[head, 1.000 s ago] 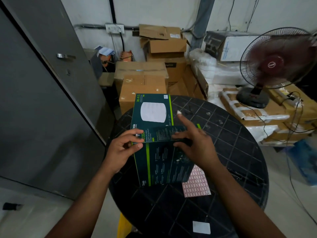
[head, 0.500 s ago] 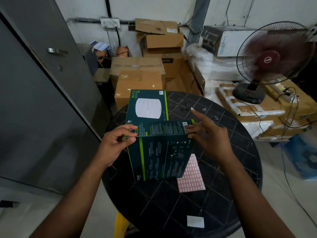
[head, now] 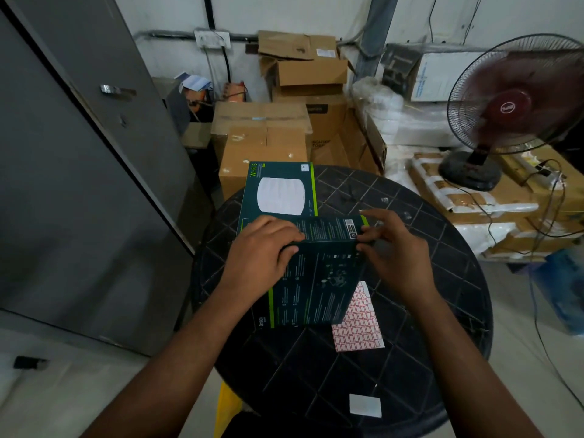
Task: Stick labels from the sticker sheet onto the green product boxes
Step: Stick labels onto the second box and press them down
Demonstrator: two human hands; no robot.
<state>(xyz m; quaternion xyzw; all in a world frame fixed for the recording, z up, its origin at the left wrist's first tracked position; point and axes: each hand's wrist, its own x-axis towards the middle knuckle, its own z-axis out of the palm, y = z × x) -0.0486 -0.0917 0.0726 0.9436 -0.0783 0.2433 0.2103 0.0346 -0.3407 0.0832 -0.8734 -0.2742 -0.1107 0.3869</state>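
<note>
A dark green product box (head: pixel 319 279) stands tilted on the round black table (head: pixel 442 311), its printed back facing me. My left hand (head: pixel 262 251) grips its upper left edge, fingers over the top face. My right hand (head: pixel 392 248) holds the upper right corner beside a small white label. A second green box (head: pixel 278 191) with a white disc picture lies flat behind it. The red-and-white sticker sheet (head: pixel 358 324) lies on the table, partly under the held box.
A white paper piece (head: pixel 365 405) lies at the table's near edge. Cardboard cartons (head: pixel 262 137) are stacked behind the table. A running red fan (head: pixel 515 105) stands at the right on wrapped cartons. A grey metal cabinet (head: pixel 79 184) stands at the left.
My left hand has slid further over the box's top face. My right hand has moved from the box's front to its upper right corner. The box is tilted more towards me.
</note>
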